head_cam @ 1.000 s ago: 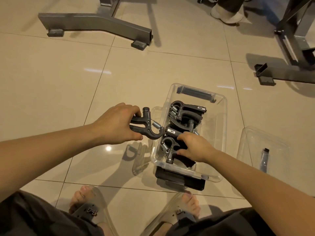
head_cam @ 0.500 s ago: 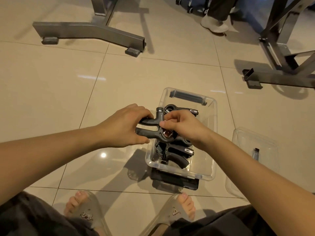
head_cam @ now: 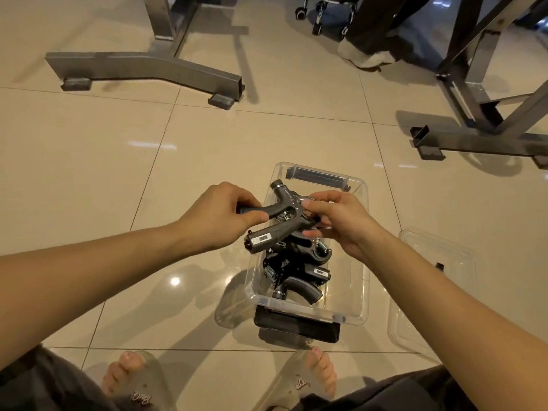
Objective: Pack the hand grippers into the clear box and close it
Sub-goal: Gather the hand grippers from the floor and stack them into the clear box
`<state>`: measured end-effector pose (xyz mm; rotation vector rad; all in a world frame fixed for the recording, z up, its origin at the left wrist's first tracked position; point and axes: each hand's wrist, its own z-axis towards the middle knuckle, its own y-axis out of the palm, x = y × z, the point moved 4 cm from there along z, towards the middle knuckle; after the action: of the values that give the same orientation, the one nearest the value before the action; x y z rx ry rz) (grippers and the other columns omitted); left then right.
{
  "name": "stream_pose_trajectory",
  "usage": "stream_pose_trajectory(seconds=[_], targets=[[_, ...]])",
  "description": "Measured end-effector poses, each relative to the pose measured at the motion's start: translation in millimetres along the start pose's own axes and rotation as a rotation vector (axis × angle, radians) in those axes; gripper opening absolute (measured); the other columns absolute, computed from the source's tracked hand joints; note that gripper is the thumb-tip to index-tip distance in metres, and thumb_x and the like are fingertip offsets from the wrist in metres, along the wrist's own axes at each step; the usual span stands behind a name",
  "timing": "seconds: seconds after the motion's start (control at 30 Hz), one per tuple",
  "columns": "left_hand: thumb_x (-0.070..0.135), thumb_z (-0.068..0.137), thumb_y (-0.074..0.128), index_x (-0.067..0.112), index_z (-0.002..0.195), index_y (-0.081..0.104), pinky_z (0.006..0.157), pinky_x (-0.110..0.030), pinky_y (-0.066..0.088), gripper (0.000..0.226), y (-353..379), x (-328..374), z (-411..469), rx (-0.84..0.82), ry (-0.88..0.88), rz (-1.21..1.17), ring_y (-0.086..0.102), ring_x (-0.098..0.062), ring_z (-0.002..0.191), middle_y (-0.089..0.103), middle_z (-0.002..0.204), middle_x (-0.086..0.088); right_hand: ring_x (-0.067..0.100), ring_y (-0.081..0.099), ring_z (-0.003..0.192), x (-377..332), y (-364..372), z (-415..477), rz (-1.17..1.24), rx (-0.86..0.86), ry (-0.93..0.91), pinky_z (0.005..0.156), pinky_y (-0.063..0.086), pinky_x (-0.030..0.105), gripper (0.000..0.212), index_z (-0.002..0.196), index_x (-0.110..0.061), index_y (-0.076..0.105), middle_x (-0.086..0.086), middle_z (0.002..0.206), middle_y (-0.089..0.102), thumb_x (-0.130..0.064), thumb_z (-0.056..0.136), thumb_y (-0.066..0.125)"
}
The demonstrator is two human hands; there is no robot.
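Clear lid (head_cam: pixel 453 280) on floor (head_cam: pixel 89 173) right of clear box (head_cam: pixel 351 292), metal frame (head_cam: pixel 139 66) beyond, packed grippers (head_cam: pixel 296 271) at box near end, left hand (head_cam: pixel 219 218) grip curled round handle of held gripper (head_cam: pixel 284 223) above box, right hand (head_cam: pixel 341 221) pinching its head.

Beige glossy floor tiles (head_cam: pixel 89 173) with thin dark grout lines fill the view, and a small round glare (head_cam: pixel 175 281) of light shows on 1 of them. A grey steel frame foot (head_cam: pixel 142 68) lies across the upper left on 2 dark pads (head_cam: pixel 75 83), with an upright post rising from it. A second steel frame (head_cam: pixel 480 140) stands at the upper right, its tube end open. At the top centre are chair casters (head_cam: pixel 317 25); just right of them a dark trouser leg (head_cam: pixel 373 22) ends in a pale shoe (head_cam: pixel 364 56). At the bottom edge, 2 translucent slides (head_cam: pixel 142 396) carry script logos, flanked by dark shorts (head_cam: pixel 35 384).
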<state>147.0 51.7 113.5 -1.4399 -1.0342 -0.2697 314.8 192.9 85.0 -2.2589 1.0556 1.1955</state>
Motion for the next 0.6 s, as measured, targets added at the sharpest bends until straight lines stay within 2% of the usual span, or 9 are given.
stream_pose_trajectory(seconds=[0.07, 0.13, 0.2, 0.27, 0.3, 0.37, 0.43, 0.5, 0.6], targets=[[0.036, 0.087, 0.075, 0.022, 0.090, 0.079, 0.073, -0.040, 0.056, 0.015, 4, 0, -1, 0.092, -0.057, -0.062, 0.067, -0.017, 0.072, 0.071, 0.072, 0.005, 0.029, 0.075, 0.075, 10, 0, 1, 0.163, -0.019, 0.107, 0.059, 0.064, 0.036, 0.030, 0.120, 0.003, 0.059, 0.018, 0.082, 0.074, -0.006, 0.092, 0.068], [0.035, 0.084, 0.079, 0.022, 0.084, 0.078, 0.073, -0.042, 0.059, 0.013, 7, 0, -2, 0.082, -0.079, -0.141, 0.069, -0.019, 0.070, 0.072, 0.068, 0.004, 0.028, 0.075, 0.072, 14, 0, 3, 0.230, -0.035, 0.130, 0.060, 0.064, 0.035, 0.028, 0.121, 0.005, 0.056, 0.023, 0.090, 0.075, -0.002, 0.095, 0.062], [0.030, 0.084, 0.080, 0.016, 0.085, 0.078, 0.072, -0.041, 0.060, 0.014, 14, 4, -5, -0.064, -0.087, -0.235, 0.071, -0.019, 0.069, 0.072, 0.069, -0.002, 0.028, 0.075, 0.070, 10, -5, 6, 0.241, -0.018, 0.091, 0.060, 0.064, 0.033, 0.024, 0.119, 0.005, 0.057, 0.024, 0.093, 0.075, -0.001, 0.097, 0.059], [0.030, 0.086, 0.077, 0.013, 0.087, 0.077, 0.068, -0.037, 0.059, 0.018, 20, 8, -9, -0.198, -0.093, -0.292, 0.071, -0.017, 0.068, 0.075, 0.074, -0.005, 0.024, 0.072, 0.065, 4, -12, 8, 0.183, 0.001, 0.031, 0.059, 0.063, 0.032, 0.022, 0.118, 0.005, 0.061, 0.017, 0.084, 0.073, -0.001, 0.097, 0.058], [0.036, 0.087, 0.075, 0.013, 0.086, 0.076, 0.065, -0.035, 0.058, 0.023, 20, 8, -9, -0.184, -0.093, -0.269, 0.071, -0.017, 0.067, 0.075, 0.074, -0.005, 0.021, 0.069, 0.063, 1, -15, 9, 0.127, 0.002, 0.002, 0.058, 0.062, 0.031, 0.021, 0.118, 0.004, 0.062, 0.013, 0.080, 0.071, -0.002, 0.098, 0.058], [0.053, 0.084, 0.072, 0.019, 0.085, 0.068, 0.064, -0.039, 0.057, 0.034, 14, 2, -5, -0.006, -0.084, -0.117, 0.070, -0.017, 0.068, 0.071, 0.075, -0.002, 0.016, 0.063, 0.060, -1, -16, 10, 0.007, -0.029, -0.047, 0.054, 0.058, 0.028, 0.020, 0.115, -0.001, 0.067, 0.009, 0.080, 0.068, -0.004, 0.099, 0.055], [0.060, 0.080, 0.072, 0.026, 0.099, 0.061, 0.068, -0.042, 0.059, 0.041, 9, -3, 0, 0.057, -0.120, -0.080, 0.069, -0.016, 0.077, 0.069, 0.086, 0.005, 0.013, 0.061, 0.063, -1, -12, 10, -0.084, -0.092, -0.075, 0.055, 0.054, 0.028, 0.022, 0.114, -0.007, 0.070, 0.007, 0.086, 0.069, -0.006, 0.100, 0.054], [0.049, 0.085, 0.074, 0.024, 0.112, 0.063, 0.069, -0.039, 0.061, 0.038, 16, -3, 0, -0.107, -0.182, -0.225, 0.071, -0.017, 0.082, 0.071, 0.092, 0.002, 0.011, 0.063, 0.066, 1, -6, 10, -0.130, -0.139, -0.092, 0.062, 0.053, 0.031, 0.023, 0.115, -0.012, 0.072, 0.004, 0.089, 0.071, -0.008, 0.100, 0.055], [0.027, 0.091, 0.073, 0.013, 0.100, 0.076, 0.065, -0.031, 0.057, 0.016, 29, -1, -3, -0.287, -0.225, -0.289, 0.071, -0.017, 0.077, 0.076, 0.087, -0.006, 0.010, 0.066, 0.072, 4, 2, 11, -0.181, -0.100, -0.132, 0.064, 0.055, 0.028, 0.020, 0.115, -0.013, 0.072, 0.003, 0.093, 0.073, -0.012, 0.099, 0.060]])
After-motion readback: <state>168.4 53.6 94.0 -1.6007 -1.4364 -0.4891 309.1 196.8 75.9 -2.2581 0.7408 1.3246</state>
